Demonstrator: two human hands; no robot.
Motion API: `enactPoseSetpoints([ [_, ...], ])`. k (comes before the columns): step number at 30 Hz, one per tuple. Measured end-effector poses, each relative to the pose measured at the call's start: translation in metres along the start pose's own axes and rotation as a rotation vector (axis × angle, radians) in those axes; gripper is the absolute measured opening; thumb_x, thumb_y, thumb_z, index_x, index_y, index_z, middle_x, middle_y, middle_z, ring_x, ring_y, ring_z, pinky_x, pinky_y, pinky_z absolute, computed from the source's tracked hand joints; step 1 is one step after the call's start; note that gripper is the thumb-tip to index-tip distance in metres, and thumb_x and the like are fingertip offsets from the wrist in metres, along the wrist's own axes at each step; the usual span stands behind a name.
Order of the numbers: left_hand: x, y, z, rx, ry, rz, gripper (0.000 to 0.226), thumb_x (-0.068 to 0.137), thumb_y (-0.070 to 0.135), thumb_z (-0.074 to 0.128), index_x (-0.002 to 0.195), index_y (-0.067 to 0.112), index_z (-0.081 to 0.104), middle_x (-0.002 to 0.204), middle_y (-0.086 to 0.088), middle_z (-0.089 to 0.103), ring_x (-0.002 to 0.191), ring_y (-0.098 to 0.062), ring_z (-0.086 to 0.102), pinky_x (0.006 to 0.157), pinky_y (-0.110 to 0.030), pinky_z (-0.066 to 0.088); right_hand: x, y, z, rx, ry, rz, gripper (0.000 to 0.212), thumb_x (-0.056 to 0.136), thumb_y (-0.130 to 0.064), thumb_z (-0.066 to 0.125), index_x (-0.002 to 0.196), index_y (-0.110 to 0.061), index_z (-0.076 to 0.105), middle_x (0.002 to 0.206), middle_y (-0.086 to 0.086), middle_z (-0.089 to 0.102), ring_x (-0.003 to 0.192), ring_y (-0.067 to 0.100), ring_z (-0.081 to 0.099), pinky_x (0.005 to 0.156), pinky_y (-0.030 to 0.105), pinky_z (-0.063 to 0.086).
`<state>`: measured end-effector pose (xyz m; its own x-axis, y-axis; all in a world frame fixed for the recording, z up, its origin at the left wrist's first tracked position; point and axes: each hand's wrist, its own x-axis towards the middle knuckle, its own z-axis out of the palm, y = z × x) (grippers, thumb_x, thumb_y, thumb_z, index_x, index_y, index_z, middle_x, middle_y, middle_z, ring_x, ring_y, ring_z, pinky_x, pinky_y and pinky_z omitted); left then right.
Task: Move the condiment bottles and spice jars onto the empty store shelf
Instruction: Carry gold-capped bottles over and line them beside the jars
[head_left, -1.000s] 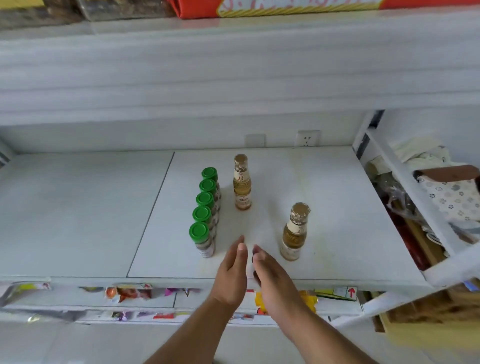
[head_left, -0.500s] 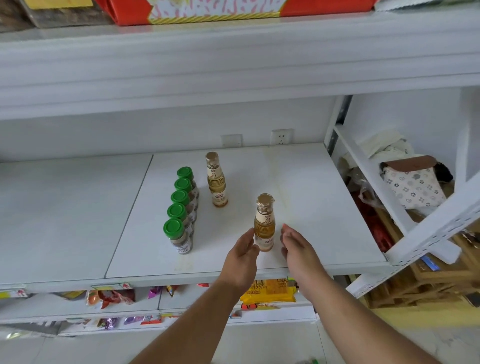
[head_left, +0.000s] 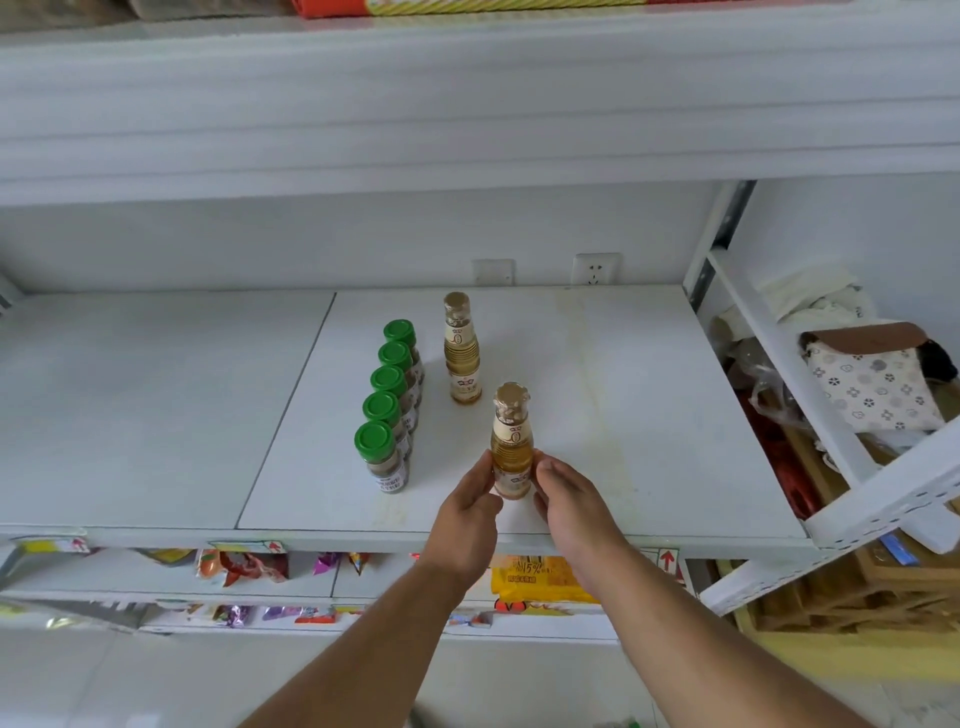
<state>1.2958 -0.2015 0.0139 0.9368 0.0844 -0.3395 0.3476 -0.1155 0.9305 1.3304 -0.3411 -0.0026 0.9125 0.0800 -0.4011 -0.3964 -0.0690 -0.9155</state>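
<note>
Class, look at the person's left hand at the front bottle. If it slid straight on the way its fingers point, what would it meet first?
The left hand already touches the near bottle, fingers aimed up and back. Beyond it, the far bottle probably comes first, though depth is hard to judge.

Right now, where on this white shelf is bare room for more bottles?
Bare: the left shelf panel beside the green-capped spice jars, and the stretch right of the near amber bottle. Crowded: between the jars and far amber bottle.
</note>
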Motion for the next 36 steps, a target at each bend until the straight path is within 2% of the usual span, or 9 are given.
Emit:
enactPoseSetpoints([
  [1, 0.000, 0.000, -0.006, 0.001, 0.010, 0.000, 0.070, 0.094, -0.005, 0.040, 0.151, 0.035, 0.049, 0.142, 0.019, 0.060, 0.122, 0.007, 0.056, 0.105, -0.015, 0.043, 0.002, 0.001, 0.007, -0.004, -0.012, -0.004, 0.035, 0.107, -0.040, 0.040, 0.133, -0.040, 0.062, 0.136, -0.010, 0.063, 0.129, 0.010, 0.055, 0.118, 0.044, 0.039],
  [4, -0.001, 0.000, -0.021, -0.017, 0.024, 0.004, 0.069, 0.094, -0.006, 0.040, 0.151, 0.032, 0.049, 0.142, 0.017, 0.060, 0.134, -0.001, 0.051, 0.117, -0.026, 0.033, 0.009, 0.001, 0.025, -0.007, -0.049, -0.017, 0.035, 0.106, -0.040, 0.040, 0.133, -0.039, 0.062, 0.137, -0.009, 0.063, 0.128, 0.011, 0.056, 0.118, 0.045, 0.039],
  [10, 0.003, -0.006, -0.047, -0.008, 0.026, 0.017, 0.075, 0.090, -0.008, 0.039, 0.153, 0.033, 0.047, 0.146, 0.017, 0.058, 0.138, -0.003, 0.047, 0.110, -0.023, 0.030, 0.012, -0.001, 0.050, -0.036, -0.087, -0.055, 0.033, 0.103, -0.040, 0.042, 0.129, -0.041, 0.064, 0.134, -0.009, 0.064, 0.126, 0.010, 0.057, 0.117, 0.043, 0.040],
  [15, 0.006, -0.011, -0.055, -0.025, 0.033, -0.019, 0.070, 0.096, -0.004, 0.039, 0.157, 0.030, 0.040, 0.151, 0.014, 0.053, 0.142, -0.007, 0.044, 0.119, -0.028, 0.030, 0.011, -0.002, 0.051, -0.036, -0.082, -0.034, 0.036, 0.109, -0.036, 0.040, 0.141, -0.034, 0.057, 0.137, -0.009, 0.060, 0.127, 0.011, 0.054, 0.117, 0.041, 0.041],
  [18, 0.000, -0.013, -0.054, -0.073, 0.050, -0.018, 0.061, 0.102, 0.000, 0.041, 0.156, 0.028, 0.042, 0.147, 0.013, 0.054, 0.140, -0.007, 0.045, 0.122, -0.032, 0.031, 0.011, 0.002, 0.047, -0.038, -0.052, -0.026, 0.042, 0.108, -0.043, 0.041, 0.147, -0.033, 0.052, 0.149, -0.009, 0.052, 0.136, 0.012, 0.048, 0.119, 0.042, 0.038],
  [21, -0.003, -0.019, -0.049, -0.087, 0.050, 0.026, 0.046, 0.110, 0.012, 0.041, 0.151, 0.033, 0.046, 0.140, 0.017, 0.057, 0.137, -0.005, 0.048, 0.121, -0.031, 0.033, 0.011, 0.010, 0.046, -0.101, -0.062, -0.031, 0.047, 0.105, -0.053, 0.040, 0.148, -0.038, 0.049, 0.151, -0.010, 0.050, 0.138, 0.012, 0.047, 0.120, 0.043, 0.037],
  [26, 0.004, -0.026, -0.046, -0.098, 0.070, 0.055, 0.035, 0.111, 0.024, 0.040, 0.130, 0.052, 0.051, 0.140, 0.022, 0.058, 0.138, -0.002, 0.048, 0.123, -0.036, 0.033, 0.008, 0.013, 0.053, -0.161, -0.100, -0.088, 0.042, 0.108, -0.047, 0.036, 0.147, -0.040, 0.048, 0.143, -0.016, 0.052, 0.135, 0.008, 0.047, 0.120, 0.040, 0.036],
  [32, 0.019, -0.028, -0.046, -0.107, 0.067, 0.069, 0.038, 0.111, 0.024, 0.042, 0.133, 0.055, 0.046, 0.144, 0.022, 0.054, 0.142, -0.004, 0.045, 0.124, -0.038, 0.031, 0.013, 0.011, 0.056, -0.176, -0.078, -0.100, 0.041, 0.109, -0.043, 0.035, 0.147, -0.040, 0.049, 0.140, -0.018, 0.052, 0.131, 0.004, 0.046, 0.119, 0.033, 0.036],
  [36, 0.037, -0.027, -0.049, -0.092, 0.053, 0.081, 0.046, 0.110, 0.020, 0.042, 0.153, 0.036, 0.043, 0.151, 0.015, 0.052, 0.143, -0.003, 0.043, 0.125, -0.038, 0.029, 0.032, 0.010, 0.061, -0.140, -0.053, -0.109, 0.043, 0.109, -0.042, 0.037, 0.149, -0.035, 0.049, 0.149, -0.013, 0.053, 0.137, 0.006, 0.046, 0.121, 0.039, 0.035],
])
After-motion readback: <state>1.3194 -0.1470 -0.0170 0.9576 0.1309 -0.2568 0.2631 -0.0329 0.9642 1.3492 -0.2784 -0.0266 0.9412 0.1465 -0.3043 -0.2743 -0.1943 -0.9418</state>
